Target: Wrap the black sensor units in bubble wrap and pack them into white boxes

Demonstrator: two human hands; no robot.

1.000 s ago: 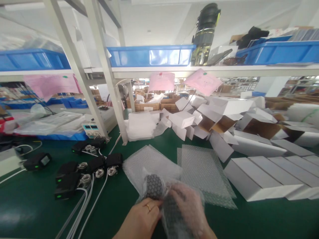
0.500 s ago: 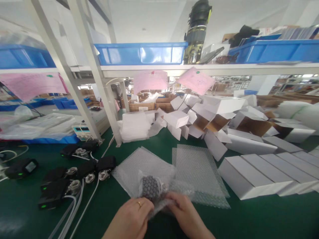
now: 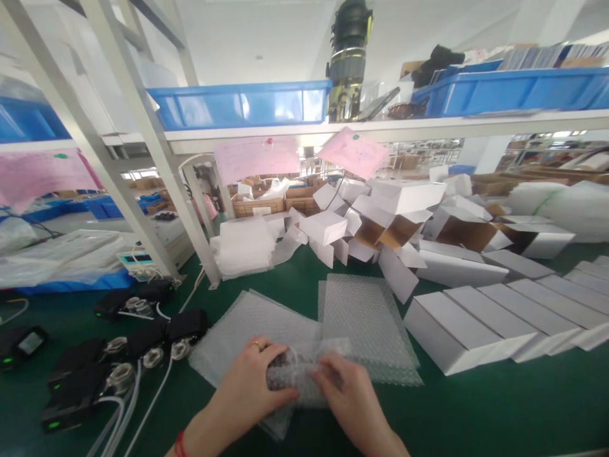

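Observation:
My left hand (image 3: 247,381), with a ring on one finger, is closed round a dark object (image 3: 276,376) that shows through clear bubble wrap (image 3: 304,381). The object's kind cannot be made out under the plastic. To the right, my right hand (image 3: 349,393) pinches the wrap with thumb and fingers. Beneath and beyond the hands lie flat bubble-wrap sheets (image 3: 257,320), and a second stack of sheets (image 3: 364,317) lies to the right.
Several black devices (image 3: 143,339) with metal fittings and white cables lie at left. White boxes (image 3: 457,330) stand in a row at right, with open white cartons (image 3: 399,197) heaped behind. White foam sheets (image 3: 245,244) sit by the shelf post (image 3: 157,146). Overhead is a blue bin (image 3: 242,105).
My left hand has shifted from below the dark object to round its left side, covering more of it. The wrap now lies over the object. The view has turned slightly right.

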